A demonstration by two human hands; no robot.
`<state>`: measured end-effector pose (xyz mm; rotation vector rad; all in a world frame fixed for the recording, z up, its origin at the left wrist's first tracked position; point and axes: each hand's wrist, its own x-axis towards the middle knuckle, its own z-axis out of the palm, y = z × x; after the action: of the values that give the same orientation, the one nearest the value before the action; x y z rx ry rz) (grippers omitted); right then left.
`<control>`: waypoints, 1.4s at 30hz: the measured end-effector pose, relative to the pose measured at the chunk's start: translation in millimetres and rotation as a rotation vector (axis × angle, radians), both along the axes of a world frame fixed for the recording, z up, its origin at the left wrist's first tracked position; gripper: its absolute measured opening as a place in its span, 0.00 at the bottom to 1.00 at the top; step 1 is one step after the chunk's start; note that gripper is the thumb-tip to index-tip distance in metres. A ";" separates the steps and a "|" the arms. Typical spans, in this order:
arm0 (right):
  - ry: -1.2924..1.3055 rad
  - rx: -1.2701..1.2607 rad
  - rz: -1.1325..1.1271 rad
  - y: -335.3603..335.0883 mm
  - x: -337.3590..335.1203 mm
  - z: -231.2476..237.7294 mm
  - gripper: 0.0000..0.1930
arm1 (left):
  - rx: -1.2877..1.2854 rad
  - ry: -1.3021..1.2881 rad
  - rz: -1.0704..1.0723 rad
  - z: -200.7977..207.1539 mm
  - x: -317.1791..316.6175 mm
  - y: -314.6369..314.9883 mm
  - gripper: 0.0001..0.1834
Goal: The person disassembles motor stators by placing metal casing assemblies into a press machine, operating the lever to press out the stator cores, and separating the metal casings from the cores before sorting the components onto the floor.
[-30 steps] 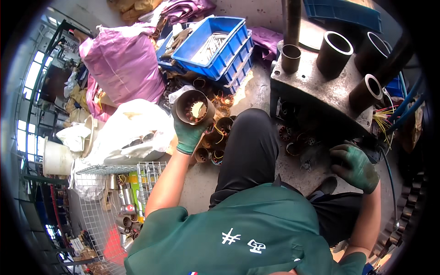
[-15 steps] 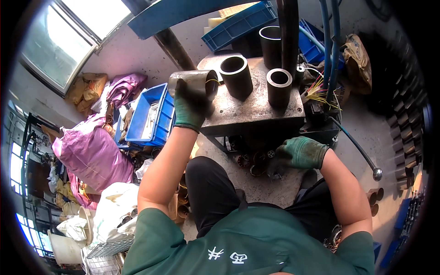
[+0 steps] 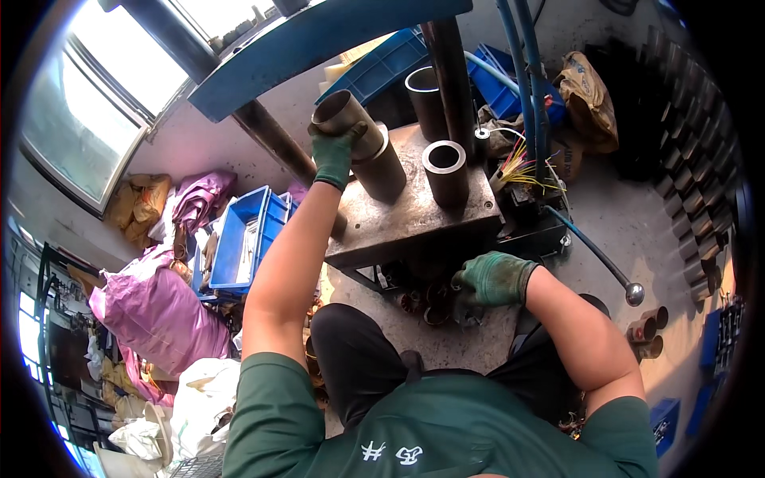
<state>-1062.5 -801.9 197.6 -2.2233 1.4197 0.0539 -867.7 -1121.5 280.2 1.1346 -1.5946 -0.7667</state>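
Observation:
My left hand [image 3: 333,155], in a green work glove, is closed around a metal cylinder [image 3: 347,119]. The cylinder is tilted, its open end up and its lower end at the rim of a thick-walled steel tube [image 3: 381,177] on the metal plate [image 3: 382,229]. Whether it sits inside that rim, I cannot tell. My right hand [image 3: 498,279], also gloved, hangs low in front of the plate with its fingers curled. Anything inside them is hidden. Close by, below the plate, lie several round copper-coloured parts [image 3: 437,311].
Two more tubes [image 3: 445,171] stand on the plate, under a blue press beam [image 3: 319,48] with dark posts. At right are loose wires [image 3: 522,167] and a ball-ended lever [image 3: 633,293]. Blue bins [image 3: 239,247] and a pink sack [image 3: 151,307] stand at left.
My left hand has raised the cylinder and tipped it from lying sideways to nearly upright over the left tube. My right hand stays low, its fingers curled. The view has shifted.

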 end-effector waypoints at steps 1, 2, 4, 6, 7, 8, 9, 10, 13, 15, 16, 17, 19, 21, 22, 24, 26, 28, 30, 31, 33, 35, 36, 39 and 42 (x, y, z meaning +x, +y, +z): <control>0.013 0.007 0.002 -0.8 1.4 -0.9 0.27 | -0.003 0.000 0.003 -2.7 4.1 -9.5 0.60; 0.028 0.014 0.005 -1.7 2.6 -1.5 0.28 | 0.025 0.037 -0.028 -5.0 8.6 -18.9 0.60; 0.025 0.009 -0.004 1.2 6.0 13.2 0.29 | 0.052 0.099 -0.072 -5.2 9.7 -17.1 0.59; 0.025 -0.007 0.016 2.1 7.7 14.3 0.30 | -0.087 0.094 -0.086 -10.9 19.8 -32.6 0.59; 0.006 0.001 -0.009 5.5 3.0 12.2 0.31 | -0.098 -0.053 -0.018 -7.5 7.4 -18.9 0.58; 0.021 0.031 -0.025 8.8 -1.4 14.9 0.29 | -0.110 -0.199 0.051 -5.7 -5.5 -3.1 0.58; 0.032 0.050 -0.021 10.0 1.0 23.2 0.26 | -0.178 -0.202 0.059 -5.2 -6.8 2.6 0.58; 0.020 0.021 -0.026 10.9 -0.5 20.3 0.26 | -0.245 -0.205 0.066 -3.8 -8.5 7.1 0.57; 0.027 0.024 -0.044 15.2 0.0 36.9 0.27 | -0.209 -0.171 0.104 -1.0 -8.5 12.3 0.56; 0.041 -0.061 -0.029 20.5 -2.8 35.7 0.26 | -0.227 -0.140 0.098 -4.8 -8.5 12.7 0.56; 0.054 -0.080 -0.017 23.5 -2.3 40.6 0.27 | -0.244 -0.110 0.089 -7.3 -9.1 11.0 0.56; 0.067 -0.100 -0.006 28.0 -1.7 49.0 0.27 | -0.248 -0.104 0.093 -9.7 -11.3 9.4 0.56; 0.043 -0.201 0.002 43.3 -2.8 63.8 0.26 | -0.280 -0.055 0.117 -16.4 -20.1 9.7 0.57; -0.021 -0.330 0.054 57.0 -2.5 80.8 0.23 | -0.318 0.001 0.133 -19.4 -16.4 8.6 0.51; -0.069 -0.428 0.053 69.8 -5.0 91.9 0.21 | -0.333 0.044 0.066 -22.6 -15.1 12.3 0.48; -0.162 -0.613 -0.030 103.3 -1.2 125.3 0.18 | -0.404 0.154 -0.034 -33.1 -8.8 28.6 0.39; -0.060 -0.773 -0.145 130.2 3.6 157.4 0.17 | -0.616 -0.023 0.114 -74.6 24.9 40.0 0.37; 0.099 -0.886 -0.271 151.5 -7.5 168.4 0.17 | -0.482 0.147 -0.132 -97.1 33.6 93.3 0.38; 0.250 -0.910 -0.364 159.2 -23.7 170.7 0.16 | -0.425 0.155 -0.255 -135.0 40.7 128.4 0.36; 0.317 -0.897 -0.393 160.5 -31.9 170.3 0.15 | -0.337 0.127 -0.318 -150.0 45.9 147.8 0.34; 0.423 -0.859 -0.423 164.8 -47.1 164.9 0.13 | -0.139 0.063 -0.445 -171.5 52.3 177.7 0.30; 0.443 -0.836 -0.430 164.5 -60.3 150.5 0.13 | 0.067 -0.068 -0.606 -184.2 52.8 195.8 0.27; 0.436 -0.832 -0.425 159.3 -63.8 147.5 0.13 | 0.113 -0.167 -0.671 -183.1 50.7 202.9 0.25; 0.416 -1.040 -0.479 133.9 -73.6 152.5 0.12 | -0.030 -0.448 -0.832 -179.9 40.0 211.8 0.24; 0.389 -1.214 -0.562 88.5 -88.3 174.4 0.12 | -0.075 -0.701 -0.948 -188.9 29.1 214.5 0.25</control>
<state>-1150.8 -713.4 371.9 -2.5883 2.7542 -0.8037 -838.5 -907.0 91.4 0.5471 -2.8025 -0.9228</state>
